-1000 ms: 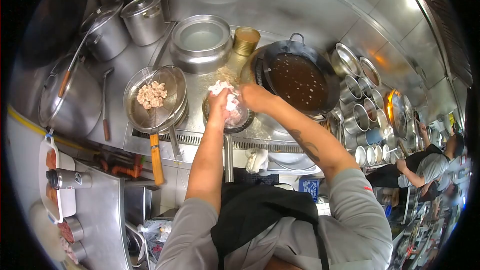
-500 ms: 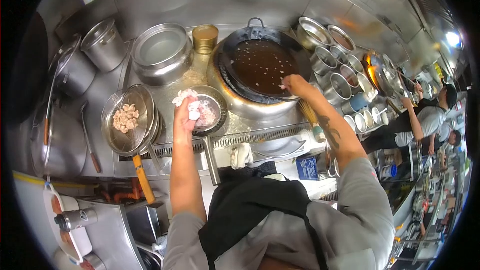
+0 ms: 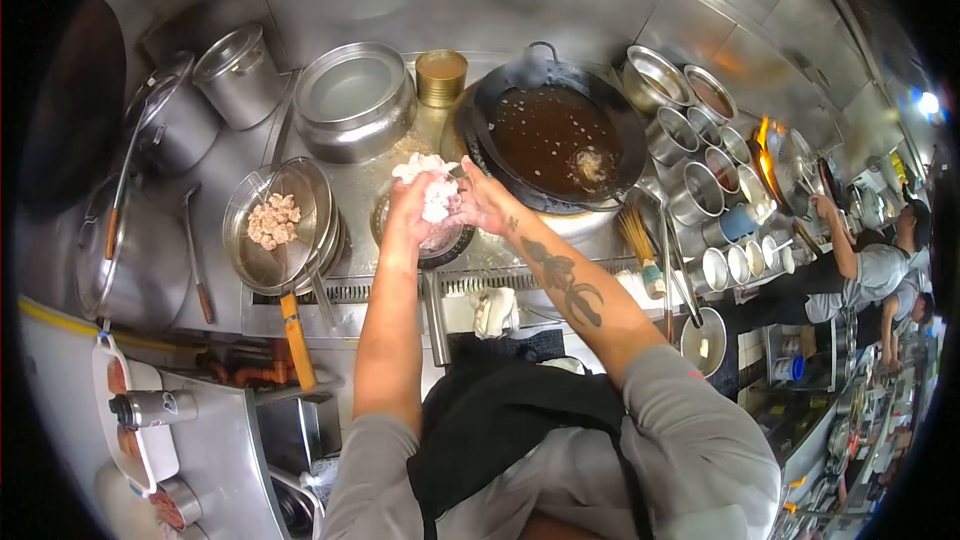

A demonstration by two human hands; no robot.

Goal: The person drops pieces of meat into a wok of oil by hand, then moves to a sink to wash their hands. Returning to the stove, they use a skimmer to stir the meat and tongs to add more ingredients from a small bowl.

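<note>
My left hand [image 3: 406, 210] is closed around a clump of white-coated raw meat pieces [image 3: 438, 202], held over a small long-handled pan [image 3: 446, 258]. From the other side, my right hand [image 3: 486, 202] presses its fingers against the same clump. Some white coating clings to the fingers. To the right, a black wok [image 3: 625, 155] holds dark oil [image 3: 545, 135] dotted with pale bits. Foam bubbles around a piece [image 3: 590, 168] in the oil near the wok's right side. The pan's inside is largely covered by my hands.
At left, a wire strainer [image 3: 238, 265] holds browned meat pieces [image 3: 273, 221]. Behind stand a wide metal pot [image 3: 350, 135] and a gold tin [image 3: 441, 80]. Right of the wok are a bamboo brush [image 3: 637, 240], ladles and several metal containers [image 3: 690, 190]. A co-worker [image 3: 870, 260] stands farther right.
My right hand has come back leftward from the wok's near edge to the meat in my left hand. Foam now shows in the oil. The view has shifted slightly.
</note>
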